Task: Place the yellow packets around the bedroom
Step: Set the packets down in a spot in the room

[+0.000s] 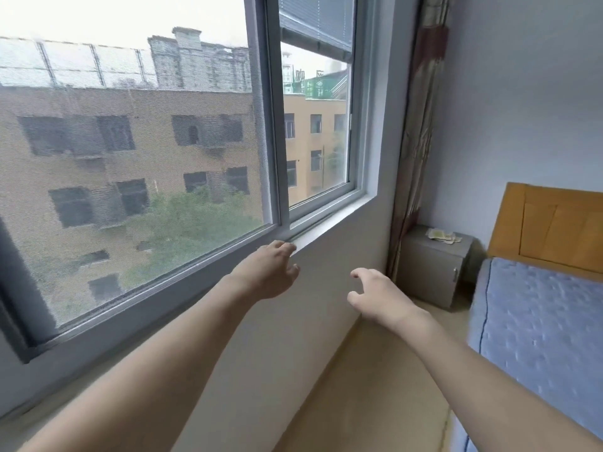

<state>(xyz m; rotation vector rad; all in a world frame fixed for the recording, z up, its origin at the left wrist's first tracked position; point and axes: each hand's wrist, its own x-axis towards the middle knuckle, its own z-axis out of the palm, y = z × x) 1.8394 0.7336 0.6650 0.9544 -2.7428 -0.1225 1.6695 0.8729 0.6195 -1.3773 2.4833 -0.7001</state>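
Both arms stretched forward toward the window wall. Left hand point(269, 272) up at the edge of the window sill point(321, 231), fingers loosely curled with the tips touching or just shy of the ledge beside the sliding frame, nothing visibly held; whether a packet lies under those fingertips cannot be told. Right hand point(375, 296) lower and to the right of the left one, hanging in open air before the wall, fingers relaxed and slightly spread, empty. Yellow packets point(442, 236) well beyond the right hand, farther right and deeper into the corner, lying in a small loose pile on top of the grey bedside cabinet point(434, 272), next to the curtain point(417, 141) and the wooden headboard point(554, 226). Probably kept there as the supply point, to be carried out one at a time. Judging by the reach, sill likely being checked or chosen as a placing spot, with a trip to the cabinet needed for the next packet. Blue quilted bed point(535, 321) off to the right of both hands.
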